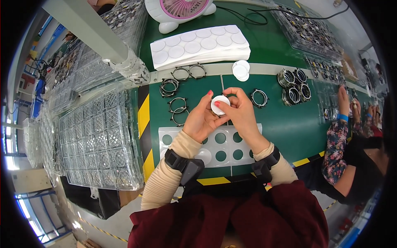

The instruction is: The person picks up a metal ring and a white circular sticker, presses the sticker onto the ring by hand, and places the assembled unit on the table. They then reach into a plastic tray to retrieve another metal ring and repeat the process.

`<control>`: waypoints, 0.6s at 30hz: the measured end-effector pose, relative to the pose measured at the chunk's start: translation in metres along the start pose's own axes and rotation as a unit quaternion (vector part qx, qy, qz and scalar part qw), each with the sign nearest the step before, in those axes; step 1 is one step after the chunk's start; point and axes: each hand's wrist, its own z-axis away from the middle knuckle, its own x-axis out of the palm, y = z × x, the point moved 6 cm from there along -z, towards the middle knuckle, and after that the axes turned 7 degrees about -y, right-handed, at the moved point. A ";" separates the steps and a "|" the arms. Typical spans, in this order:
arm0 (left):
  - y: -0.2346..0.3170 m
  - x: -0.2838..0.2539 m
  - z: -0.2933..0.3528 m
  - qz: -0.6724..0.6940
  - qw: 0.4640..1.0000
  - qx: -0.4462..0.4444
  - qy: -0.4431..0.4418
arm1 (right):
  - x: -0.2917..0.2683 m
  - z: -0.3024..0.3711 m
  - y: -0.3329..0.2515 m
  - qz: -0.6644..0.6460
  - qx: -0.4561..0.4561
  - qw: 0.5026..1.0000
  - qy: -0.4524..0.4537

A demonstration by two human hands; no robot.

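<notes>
Both my hands meet over the green table around a white round disc [220, 108]. My left hand [201, 120] cups it from the left, its thumb at the rim. My right hand [243, 116] grips it from the other side, with the thumb pressed on its white face. Part of a thin dark rim shows under the disc, but my fingers hide most of it. Beneath my hands lies a pale sticker sheet [225, 159] with several round holes, where one white round sticker [204, 156] still sits. A black ring [259, 98] lies just right of my right hand.
Several black rings [169, 87] lie left of my hands. Stacked rings [291, 86] stand to the right. Beyond are white discs [241, 70], a sticker sheet stack [198, 46] and a fan [182, 10]. Clear trays [99, 142] stand left; a co-worker's hands [343, 101] are right.
</notes>
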 end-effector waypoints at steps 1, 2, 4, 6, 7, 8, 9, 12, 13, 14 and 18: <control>0.000 0.001 0.000 -0.001 1.000 0.000 -0.001 | 0.001 -0.001 0.002 -0.013 0.008 1.000 -0.003; -0.001 0.001 0.001 -0.003 1.000 0.002 -0.003 | 0.003 -0.003 0.003 -0.027 0.015 1.000 -0.006; -0.002 0.003 0.002 -0.005 1.000 0.005 -0.009 | 0.005 -0.005 0.000 -0.003 0.000 1.000 -0.026; -0.003 -0.001 0.001 -0.010 1.000 0.004 -0.011 | 0.009 -0.007 -0.006 0.044 -0.027 0.996 -0.067; -0.004 -0.004 0.001 -0.014 1.000 0.003 -0.011 | 0.010 -0.005 -0.005 0.045 -0.029 0.996 -0.067; -0.004 -0.006 0.001 -0.018 1.000 0.001 -0.011 | 0.011 -0.001 -0.007 0.047 -0.057 0.996 -0.051; -0.002 -0.005 0.001 -0.020 1.000 0.003 -0.012 | 0.013 0.002 -0.008 0.047 -0.086 0.995 -0.036; 0.002 -0.001 0.002 -0.031 0.999 0.003 -0.039 | 0.007 0.001 -0.008 0.008 -0.075 0.997 -0.030; 0.002 0.001 0.002 -0.033 0.999 0.003 -0.040 | 0.004 -0.001 -0.004 -0.030 -0.033 0.998 -0.039; 0.000 0.003 0.002 -0.029 0.999 -0.002 -0.032 | 0.003 -0.001 0.001 -0.069 0.010 0.996 -0.048; -0.005 0.001 0.002 -0.025 1.000 -0.009 -0.013 | 0.005 -0.002 0.000 0.023 -0.020 0.998 -0.059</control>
